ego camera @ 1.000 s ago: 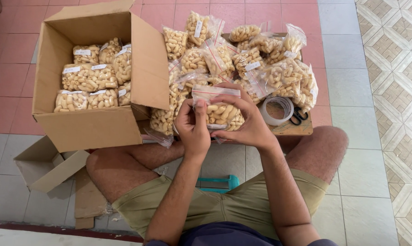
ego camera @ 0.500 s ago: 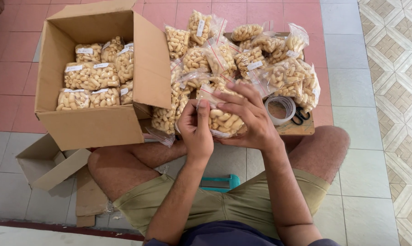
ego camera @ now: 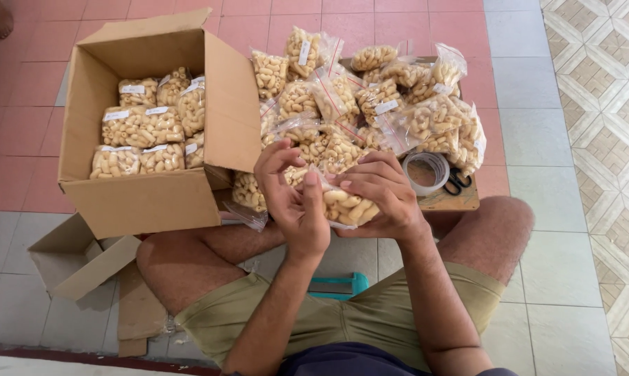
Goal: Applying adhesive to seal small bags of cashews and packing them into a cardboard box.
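Holding one clear bag of pale puffed snacks (ego camera: 346, 205) between both hands, just above my knees, I sit on the tiled floor w/ the packing box at my left. My left hand (ego camera: 293, 202) is curled round the bag's left end, thumb up along its top edge; my right hand (ego camera: 384, 198) grasps the right side from above, fingers bent over the plastic. Both hands are closed on the bag, neither is free.

Judging by the grip, the step in hand looks like pressing the bag's mouth closed or checking it. The next move, as I judge it, calls for a firm pinch along the top edge so nothing spills, then a lift clear of the heap in front.

Around me: an open cardboard box (ego camera: 147, 202) at left, partly filled w/ snack bags laid flat, white labels showing. A heap of filled bags (ego camera: 370, 104) sits straight ahead on a low wooden board (ego camera: 453, 202), some leaning on the box's near flap (ego camera: 234, 104). A roll of clear tape (ego camera: 426, 170) lies just right of my hands, w/ black scissors (ego camera: 459, 182) touching it. A smaller empty box (ego camera: 77, 257) lies by my left knee, and something teal (ego camera: 339, 284) shows under my legs, can't tell what.

In the way: the upright flap stands between my hands and the box interior, and loose bags crowd the gap.
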